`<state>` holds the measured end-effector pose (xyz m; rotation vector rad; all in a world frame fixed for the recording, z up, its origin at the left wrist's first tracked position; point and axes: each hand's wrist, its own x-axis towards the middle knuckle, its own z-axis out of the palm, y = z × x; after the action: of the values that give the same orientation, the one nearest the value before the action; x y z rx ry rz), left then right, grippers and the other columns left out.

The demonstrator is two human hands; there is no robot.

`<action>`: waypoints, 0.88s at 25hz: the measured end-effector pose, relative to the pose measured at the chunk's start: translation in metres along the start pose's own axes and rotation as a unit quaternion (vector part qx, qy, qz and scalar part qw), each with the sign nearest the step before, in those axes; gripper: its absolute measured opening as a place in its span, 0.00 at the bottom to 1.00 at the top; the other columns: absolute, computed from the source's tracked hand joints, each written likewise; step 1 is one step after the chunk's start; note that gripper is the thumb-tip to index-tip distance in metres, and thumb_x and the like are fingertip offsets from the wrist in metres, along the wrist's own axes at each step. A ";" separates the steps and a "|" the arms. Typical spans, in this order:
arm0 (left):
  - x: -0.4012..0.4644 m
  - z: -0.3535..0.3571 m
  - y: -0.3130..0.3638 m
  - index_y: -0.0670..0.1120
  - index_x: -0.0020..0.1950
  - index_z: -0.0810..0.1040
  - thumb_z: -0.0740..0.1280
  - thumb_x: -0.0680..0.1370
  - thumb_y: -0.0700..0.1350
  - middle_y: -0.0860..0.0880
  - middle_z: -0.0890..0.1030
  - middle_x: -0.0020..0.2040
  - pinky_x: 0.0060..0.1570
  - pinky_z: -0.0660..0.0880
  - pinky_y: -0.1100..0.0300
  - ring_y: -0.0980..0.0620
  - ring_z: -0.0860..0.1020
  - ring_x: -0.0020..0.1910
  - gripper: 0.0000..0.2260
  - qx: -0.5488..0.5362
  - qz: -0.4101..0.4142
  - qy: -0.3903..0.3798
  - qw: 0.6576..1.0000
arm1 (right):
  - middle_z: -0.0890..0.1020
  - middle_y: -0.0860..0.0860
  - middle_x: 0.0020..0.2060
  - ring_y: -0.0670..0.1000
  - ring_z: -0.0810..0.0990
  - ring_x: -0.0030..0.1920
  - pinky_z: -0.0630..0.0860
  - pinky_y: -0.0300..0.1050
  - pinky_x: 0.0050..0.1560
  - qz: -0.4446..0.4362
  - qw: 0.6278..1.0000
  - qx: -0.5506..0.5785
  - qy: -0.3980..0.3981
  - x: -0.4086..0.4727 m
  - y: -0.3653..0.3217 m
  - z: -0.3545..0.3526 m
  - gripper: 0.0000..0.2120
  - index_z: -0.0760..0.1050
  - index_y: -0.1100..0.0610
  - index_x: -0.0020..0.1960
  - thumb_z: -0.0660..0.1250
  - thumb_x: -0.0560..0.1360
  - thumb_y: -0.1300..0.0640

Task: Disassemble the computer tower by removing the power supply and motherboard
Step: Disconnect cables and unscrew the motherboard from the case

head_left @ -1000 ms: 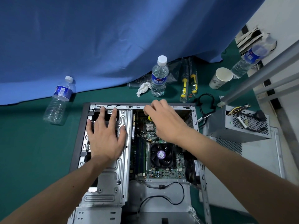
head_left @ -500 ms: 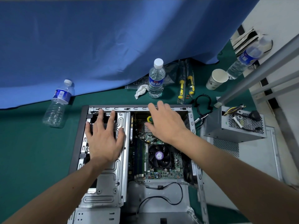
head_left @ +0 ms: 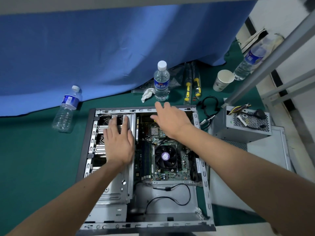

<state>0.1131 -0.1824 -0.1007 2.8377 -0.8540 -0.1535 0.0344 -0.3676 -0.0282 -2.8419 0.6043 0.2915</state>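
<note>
Your right hand (head_left: 172,120) has lifted since a second ago. Then it was curled down over the far end of the motherboard (head_left: 163,150), with something small and yellow at its fingertips. Now its fingers are straight and spread, reaching over the far rim of the computer tower (head_left: 85,150), and it holds nothing that I can see. A small yellow thing (head_left: 154,120) shows just under the palm, but I cannot tell what it is or whether you touch it.

Your left hand (head_left: 119,143) has not moved. It rests flat and open on the metal drive cage (head_left: 112,196) at the left side of the case, pressing it, and grips nothing.

The power supply (head_left: 242,126) is already out. It stands on the removed side panel (head_left: 265,159), just to the right of the tower, with its cables loose on top. The motherboard is in the case, with the CPU fan (head_left: 165,156) on it and a black cable (head_left: 170,196) lying in the bay at the near end.

I judge that the first half of the task is done. Your right hand seems to go toward the screwdrivers (head_left: 192,87) on the green mat (head_left: 34,159) beyond the case, probably for the board screws.
</note>
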 end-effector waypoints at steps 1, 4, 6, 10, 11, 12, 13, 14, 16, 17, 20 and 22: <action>-0.002 0.002 0.002 0.51 0.80 0.55 0.44 0.83 0.54 0.41 0.55 0.79 0.76 0.50 0.44 0.43 0.53 0.78 0.25 -0.011 -0.002 0.002 1.000 | 0.72 0.58 0.55 0.57 0.72 0.45 0.69 0.51 0.40 -0.012 1.000 -0.001 0.007 0.001 0.000 -0.001 0.14 0.62 0.57 0.63 0.54 0.83 0.48; -0.003 0.005 0.000 0.51 0.79 0.57 0.44 0.82 0.54 0.42 0.59 0.78 0.75 0.53 0.44 0.44 0.56 0.77 0.25 -0.010 -0.003 0.012 1.000 | 0.69 0.54 0.58 0.56 0.69 0.54 0.71 0.51 0.50 -0.098 0.995 0.033 -0.004 0.001 0.008 -0.003 0.19 0.64 0.56 0.63 0.63 0.75 0.66; -0.002 0.006 -0.002 0.52 0.78 0.60 0.45 0.82 0.54 0.42 0.61 0.77 0.75 0.54 0.44 0.44 0.58 0.76 0.25 -0.009 -0.006 0.025 1.000 | 0.68 0.54 0.59 0.57 0.69 0.55 0.71 0.51 0.50 -0.104 0.994 0.025 -0.017 0.002 0.011 -0.003 0.22 0.63 0.56 0.64 0.66 0.74 0.64; -0.004 0.008 -0.001 0.52 0.77 0.62 0.46 0.82 0.54 0.43 0.63 0.76 0.73 0.56 0.43 0.43 0.60 0.75 0.24 -0.014 -0.007 0.035 0.999 | 0.72 0.57 0.51 0.56 0.71 0.35 0.65 0.49 0.33 -0.020 0.999 -0.049 0.002 0.006 0.008 0.002 0.16 0.63 0.57 0.63 0.53 0.83 0.46; -0.004 0.008 -0.001 0.52 0.77 0.62 0.47 0.82 0.54 0.43 0.63 0.76 0.73 0.56 0.43 0.43 0.60 0.74 0.24 -0.015 -0.007 0.036 0.999 | 0.72 0.57 0.51 0.56 0.72 0.37 0.65 0.50 0.34 -0.044 0.998 -0.036 0.008 0.007 0.009 0.002 0.13 0.63 0.58 0.62 0.55 0.84 0.50; -0.003 0.008 -0.002 0.52 0.77 0.62 0.47 0.82 0.54 0.43 0.63 0.76 0.73 0.57 0.43 0.43 0.60 0.74 0.24 -0.017 -0.007 0.037 0.999 | 0.71 0.55 0.52 0.56 0.72 0.43 0.66 0.50 0.38 -0.078 0.997 -0.009 0.009 0.007 0.010 0.001 0.11 0.63 0.57 0.63 0.59 0.82 0.56; -0.003 0.008 -0.002 0.52 0.77 0.63 0.47 0.81 0.54 0.43 0.63 0.76 0.73 0.57 0.43 0.43 0.60 0.74 0.24 -0.018 -0.009 0.038 0.999 | 0.70 0.54 0.54 0.55 0.70 0.48 0.68 0.50 0.43 -0.113 0.993 0.016 0.002 0.008 0.013 -0.001 0.15 0.64 0.56 0.63 0.62 0.78 0.63; -0.002 0.009 -0.002 0.52 0.77 0.63 0.47 0.81 0.54 0.43 0.63 0.76 0.73 0.57 0.43 0.43 0.60 0.74 0.24 -0.017 -0.010 0.038 0.999 | 0.69 0.53 0.55 0.54 0.67 0.51 0.69 0.50 0.46 -0.136 0.990 0.024 -0.009 0.007 0.014 -0.003 0.20 0.64 0.56 0.63 0.63 0.74 0.68; -0.003 0.009 -0.001 0.52 0.77 0.63 0.47 0.82 0.54 0.43 0.63 0.76 0.73 0.56 0.43 0.44 0.60 0.74 0.24 -0.015 -0.010 0.038 0.999 | 0.69 0.53 0.56 0.54 0.68 0.51 0.70 0.49 0.46 -0.132 0.991 0.025 -0.014 0.006 0.013 -0.003 0.19 0.64 0.56 0.63 0.65 0.75 0.64; -0.003 0.009 -0.001 0.52 0.77 0.63 0.47 0.82 0.54 0.43 0.63 0.76 0.73 0.56 0.43 0.44 0.60 0.74 0.24 -0.015 -0.011 0.037 0.999 | 0.69 0.54 0.54 0.55 0.70 0.48 0.69 0.48 0.42 -0.099 0.995 0.016 -0.007 0.005 0.010 -0.002 0.16 0.63 0.56 0.63 0.64 0.78 0.56; -0.003 0.008 0.000 0.52 0.76 0.63 0.48 0.81 0.53 0.43 0.63 0.76 0.72 0.56 0.44 0.44 0.60 0.74 0.23 -0.011 -0.014 0.037 0.999 | 0.70 0.55 0.46 0.57 0.73 0.38 0.65 0.49 0.33 -0.041 0.998 -0.045 0.019 0.005 0.004 0.004 0.14 0.63 0.58 0.62 0.55 0.83 0.48; -0.003 0.008 0.000 0.52 0.76 0.64 0.49 0.81 0.53 0.43 0.64 0.75 0.72 0.57 0.44 0.44 0.61 0.73 0.23 -0.009 -0.013 0.038 0.999 | 0.71 0.54 0.51 0.57 0.72 0.47 0.67 0.50 0.40 -0.096 0.995 0.009 0.027 0.004 0.008 0.005 0.14 0.63 0.56 0.61 0.63 0.78 0.63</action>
<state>0.1093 -0.1822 -0.1081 2.8180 -0.7969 -0.0549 0.0341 -0.3753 -0.0355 -2.8713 0.3369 0.1745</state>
